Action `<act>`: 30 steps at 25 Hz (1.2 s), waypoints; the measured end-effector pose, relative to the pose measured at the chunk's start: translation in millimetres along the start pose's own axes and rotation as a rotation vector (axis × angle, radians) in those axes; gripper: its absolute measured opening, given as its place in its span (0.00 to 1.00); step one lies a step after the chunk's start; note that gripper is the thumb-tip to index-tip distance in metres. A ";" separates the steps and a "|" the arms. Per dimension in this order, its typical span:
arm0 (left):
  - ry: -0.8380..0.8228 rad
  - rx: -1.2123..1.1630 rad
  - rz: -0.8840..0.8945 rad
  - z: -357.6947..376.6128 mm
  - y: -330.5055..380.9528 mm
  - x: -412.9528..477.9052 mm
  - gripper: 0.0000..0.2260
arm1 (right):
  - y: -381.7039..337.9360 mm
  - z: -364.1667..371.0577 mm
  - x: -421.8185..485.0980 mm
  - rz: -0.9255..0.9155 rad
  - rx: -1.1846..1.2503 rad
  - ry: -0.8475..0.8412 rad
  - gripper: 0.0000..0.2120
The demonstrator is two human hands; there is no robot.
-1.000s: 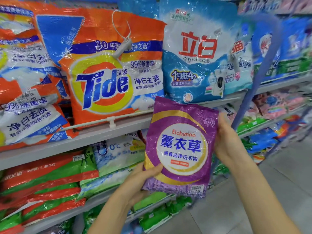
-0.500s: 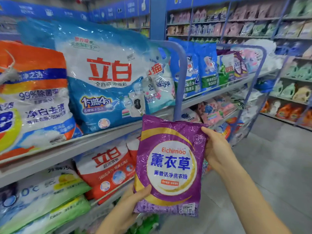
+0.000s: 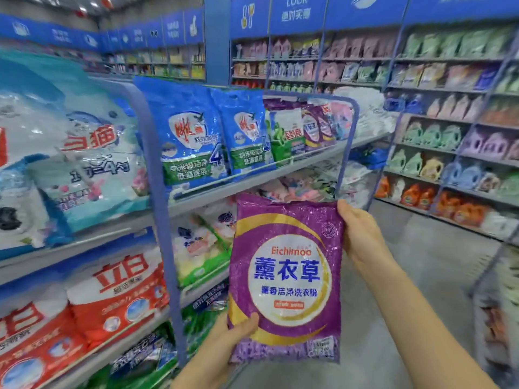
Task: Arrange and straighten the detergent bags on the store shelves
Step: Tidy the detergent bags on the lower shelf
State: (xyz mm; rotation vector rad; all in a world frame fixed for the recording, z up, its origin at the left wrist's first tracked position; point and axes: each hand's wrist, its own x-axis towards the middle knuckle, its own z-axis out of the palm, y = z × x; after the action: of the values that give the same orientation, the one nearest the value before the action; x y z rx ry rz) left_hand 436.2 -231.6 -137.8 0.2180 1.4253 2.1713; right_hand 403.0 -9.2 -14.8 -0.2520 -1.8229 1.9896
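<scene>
I hold a purple detergent bag (image 3: 286, 276) upright in front of me, its label facing me. My left hand (image 3: 233, 332) grips its lower left corner, thumb on the front. My right hand (image 3: 361, 234) grips its upper right edge. The bag hangs in the aisle, apart from the shelves (image 3: 252, 183) on my left. On the upper shelf stand blue detergent bags (image 3: 191, 133), then green-white and purple bags (image 3: 317, 124) farther along. Red-white bags (image 3: 118, 293) lie on the shelf below.
A blue metal divider frame (image 3: 161, 192) rises between shelf sections just left of the held bag. Across the aisle to the right, a wall of shelves (image 3: 449, 130) carries bottles and pouches. Grey floor (image 3: 421, 276) stretches ahead.
The view has swung right along the shelves, away from the orange Tide bags toward the blue and purple ones. Both hands keep the same grip on the purple bag.
</scene>
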 end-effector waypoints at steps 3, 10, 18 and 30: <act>-0.021 -0.014 0.007 32.7 -2.0 47.3 0.41 | -18.7 -45.8 39.9 -0.344 -0.348 0.016 0.05; -0.137 0.072 0.016 99.6 -6.6 176.0 0.22 | -27.2 -69.6 145.7 -0.481 -0.955 -0.264 0.11; -0.139 0.077 0.014 130.7 12.7 358.2 0.38 | -21.0 -95.1 309.5 -0.666 -1.014 -0.045 0.09; 0.108 0.044 0.252 172.9 82.3 609.1 0.16 | 96.2 -203.5 496.7 -0.145 -0.452 -0.063 0.17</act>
State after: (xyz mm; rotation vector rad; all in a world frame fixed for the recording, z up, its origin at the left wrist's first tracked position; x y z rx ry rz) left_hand -37.2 193.1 -81.0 0.3161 1.5795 2.3865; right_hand 25.8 382.1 -58.6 -0.1847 -2.2471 1.4864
